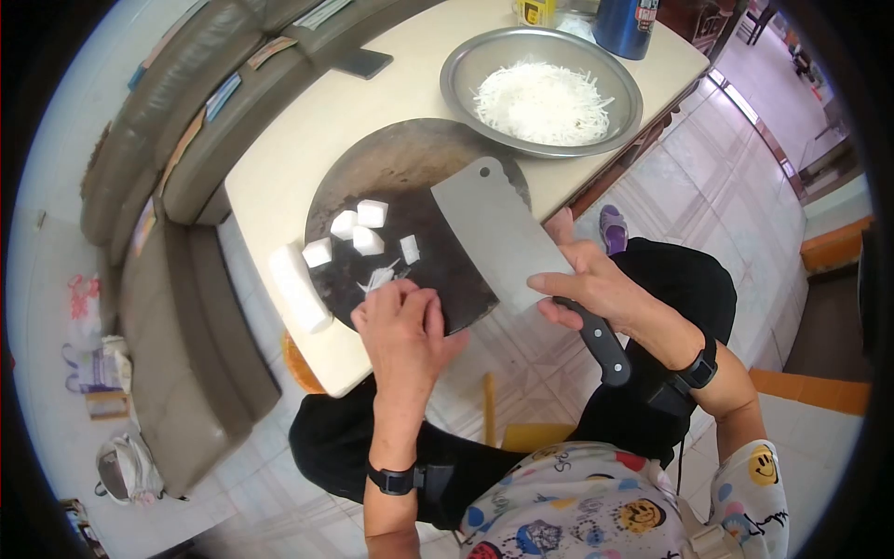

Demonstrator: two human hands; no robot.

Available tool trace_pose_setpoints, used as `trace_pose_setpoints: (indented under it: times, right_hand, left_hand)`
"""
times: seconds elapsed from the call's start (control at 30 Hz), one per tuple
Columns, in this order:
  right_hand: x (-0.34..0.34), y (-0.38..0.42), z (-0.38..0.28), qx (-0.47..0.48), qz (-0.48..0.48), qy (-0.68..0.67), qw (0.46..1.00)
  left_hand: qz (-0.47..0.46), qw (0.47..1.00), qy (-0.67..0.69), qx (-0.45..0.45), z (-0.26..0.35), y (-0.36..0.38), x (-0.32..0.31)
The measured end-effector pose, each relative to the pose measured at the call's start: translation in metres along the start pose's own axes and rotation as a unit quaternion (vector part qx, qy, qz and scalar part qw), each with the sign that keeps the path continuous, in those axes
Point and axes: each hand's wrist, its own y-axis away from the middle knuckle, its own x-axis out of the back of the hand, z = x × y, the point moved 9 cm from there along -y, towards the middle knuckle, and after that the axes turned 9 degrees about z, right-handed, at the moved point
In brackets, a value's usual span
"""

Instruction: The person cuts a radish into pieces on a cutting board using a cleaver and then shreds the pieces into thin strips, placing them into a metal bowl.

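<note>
A round dark cutting board (372, 168) lies on the cream table. My right hand (591, 287) holds a wide cleaver (503, 233) by the handle end, its blade tilted over the board's right side. Near the board's front edge, my left hand (402, 321) has its fingers bent down onto a small pile of white shreds (380, 278). Several white chunks (368, 240) sit behind it, with a thin white piece (410, 249) to their right. A long white peeled piece (300, 287) rests at the board's left edge.
Behind the board is a metal bowl (453, 79) of white shreds. A blue container (626, 26) and a yellow-labelled container (535, 11) stand beyond it. A dark phone (363, 62) lies at the table's far left edge. A grey sofa (182, 307) runs along the left.
</note>
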Motion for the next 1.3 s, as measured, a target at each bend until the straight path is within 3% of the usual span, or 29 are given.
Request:
trace_pose_setpoints:
  times: [0.13, 0.27, 0.4, 0.47, 0.67, 0.87, 0.97, 1.07, 1.17, 1.2, 1.27, 1.3]
  right_hand:
    - [0.002, 0.001, -0.001, 0.005, 0.000, 0.002, 1.000]
    - [0.004, 0.002, -0.004, 0.022, 0.001, 0.005, 1.000]
    - [0.011, 0.002, -0.002, 0.017, 0.005, -0.008, 1.000]
    - [0.013, 0.002, -0.003, 0.025, 0.003, -0.009, 1.000]
    - [0.017, 0.004, 0.004, 0.016, 0.021, -0.021, 0.999]
    - [0.012, 0.008, 0.004, 0.022, -0.011, 0.001, 1.000]
    - [0.010, 0.009, 0.001, 0.035, -0.014, 0.014, 0.999]
    - [0.009, 0.017, -0.007, 0.048, -0.006, 0.078, 0.996]
    - [0.002, 0.039, -0.036, 0.210, 0.049, 0.332, 0.918]
    - [0.000, 0.044, -0.039, 0.208, 0.049, 0.334, 0.918]
    - [-0.012, 0.052, -0.037, 0.222, 0.019, 0.491, 0.842]
    - [-0.012, 0.055, -0.039, 0.220, 0.020, 0.492, 0.842]
  left_hand:
    - [0.045, 0.997, -0.059, 0.012, -0.021, -0.004, 0.013]
    - [0.037, 0.997, -0.007, 0.062, -0.033, -0.008, 0.016]
    - [0.009, 0.998, 0.033, 0.053, -0.026, -0.021, 0.005]
    - [0.028, 0.998, -0.037, -0.049, -0.009, -0.031, 0.003]
    - [-0.078, 0.993, -0.062, -0.064, -0.012, -0.034, -0.030]
    - [-0.049, 0.998, 0.029, -0.026, -0.018, -0.034, -0.029]
    - [-0.044, 0.996, 0.066, -0.048, -0.006, -0.029, -0.026]
    - [-0.036, 0.995, 0.052, -0.081, 0.020, -0.014, -0.026]
    - [0.008, 0.995, 0.049, -0.090, 0.028, 0.002, -0.028]
    - [0.022, 0.995, 0.049, -0.085, 0.029, 0.005, -0.025]
    - [0.027, 0.994, 0.045, -0.096, 0.032, 0.010, -0.015]
    - [0.033, 0.993, 0.039, -0.110, 0.034, 0.011, -0.011]
